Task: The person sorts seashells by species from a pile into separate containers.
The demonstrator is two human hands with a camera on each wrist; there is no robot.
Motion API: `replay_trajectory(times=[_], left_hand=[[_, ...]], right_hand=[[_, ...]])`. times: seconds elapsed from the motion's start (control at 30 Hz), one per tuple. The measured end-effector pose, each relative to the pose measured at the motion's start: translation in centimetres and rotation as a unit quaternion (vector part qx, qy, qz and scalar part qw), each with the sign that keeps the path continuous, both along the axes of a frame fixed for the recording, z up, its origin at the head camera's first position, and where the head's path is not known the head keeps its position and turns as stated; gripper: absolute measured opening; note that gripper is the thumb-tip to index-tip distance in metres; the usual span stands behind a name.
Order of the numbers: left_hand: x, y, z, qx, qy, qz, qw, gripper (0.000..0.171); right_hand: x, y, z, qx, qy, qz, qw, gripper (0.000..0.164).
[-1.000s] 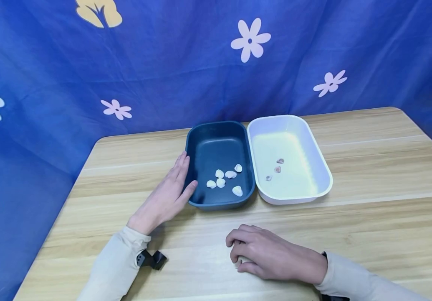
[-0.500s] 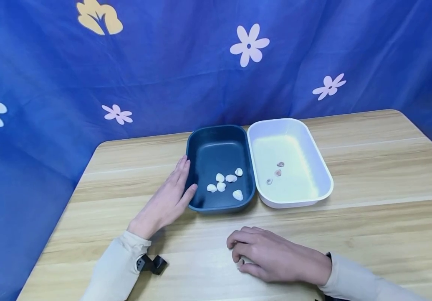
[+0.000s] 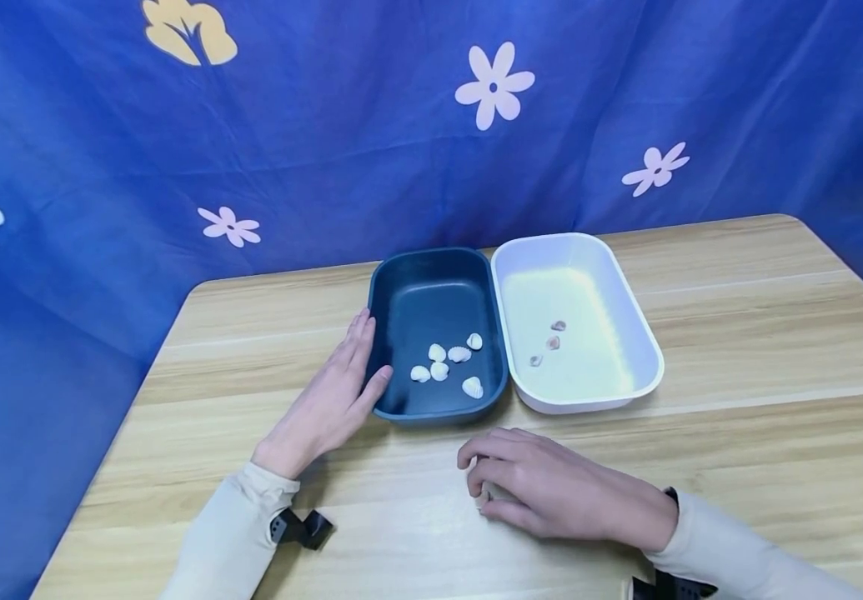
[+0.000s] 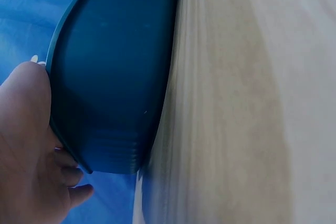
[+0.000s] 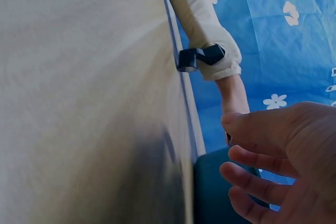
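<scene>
My left hand (image 3: 329, 400) lies with straight fingers along the left rim of a dark blue tray (image 3: 431, 414), its thumb reaching over the edge. In the left wrist view, the thumb (image 4: 29, 90) overlaps the rim beside the tray's outer wall (image 4: 113, 77). My right hand (image 3: 551, 487) is over the table in front of the trays, fingers bent. Between its thumb and index finger it pinches a small shell (image 5: 228, 139), mostly hidden by the fingers. Several white shells (image 3: 439, 371) lie in the blue tray.
A white tray (image 3: 652, 375) touches the blue tray's right side, with 3 small brownish shells (image 3: 554, 342) inside. Both stand on a wood-grain table (image 3: 761, 333). Behind it hangs a blue cloth (image 3: 371, 125) with flower prints.
My right hand has shifted slightly to the right and toward the trays, fingers still bent. The left hand stays at the blue tray's rim, and the shells in both trays lie as before.
</scene>
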State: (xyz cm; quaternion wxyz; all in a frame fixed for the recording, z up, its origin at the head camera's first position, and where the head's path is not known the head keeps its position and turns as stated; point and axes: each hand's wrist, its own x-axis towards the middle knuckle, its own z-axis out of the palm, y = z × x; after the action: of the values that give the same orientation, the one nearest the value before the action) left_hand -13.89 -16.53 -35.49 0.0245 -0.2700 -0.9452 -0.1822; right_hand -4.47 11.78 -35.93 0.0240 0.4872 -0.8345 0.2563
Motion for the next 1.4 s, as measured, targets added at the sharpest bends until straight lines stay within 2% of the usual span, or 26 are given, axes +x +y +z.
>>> replay_trajectory(times=[0.43, 0.8, 1.0, 1.13, 1.4], left_hand=[[0.0, 0.0, 0.0, 0.002, 0.006, 0.0, 1.0, 0.069], [0.1, 0.0, 0.3, -0.002, 0.001, 0.003, 1.0, 0.071], [0.1, 0.0, 0.3, -0.004, 0.002, 0.002, 1.0, 0.071], [0.2, 0.0, 0.3, -0.004, 0.0, 0.004, 1.0, 0.07], [0.2, 0.0, 0.4, -0.003, -0.006, 0.01, 0.9999, 0.07]], right_hand=[[-1.1, 1.1, 1.1, -0.032, -0.002, -0.03, 0.999, 0.011], [-2.4, 2.4, 2.5, -0.104, 0.0, -0.028, 0.994, 0.013], [-3.7, 3.7, 3.3, -0.132, 0.026, -0.04, 0.99, 0.015], [-4.8, 4.9, 3.7, -0.122, 0.038, -0.076, 0.989, 0.016], [-6.6, 7.0, 4.2, -0.06, 0.039, -0.133, 0.989, 0.014]])
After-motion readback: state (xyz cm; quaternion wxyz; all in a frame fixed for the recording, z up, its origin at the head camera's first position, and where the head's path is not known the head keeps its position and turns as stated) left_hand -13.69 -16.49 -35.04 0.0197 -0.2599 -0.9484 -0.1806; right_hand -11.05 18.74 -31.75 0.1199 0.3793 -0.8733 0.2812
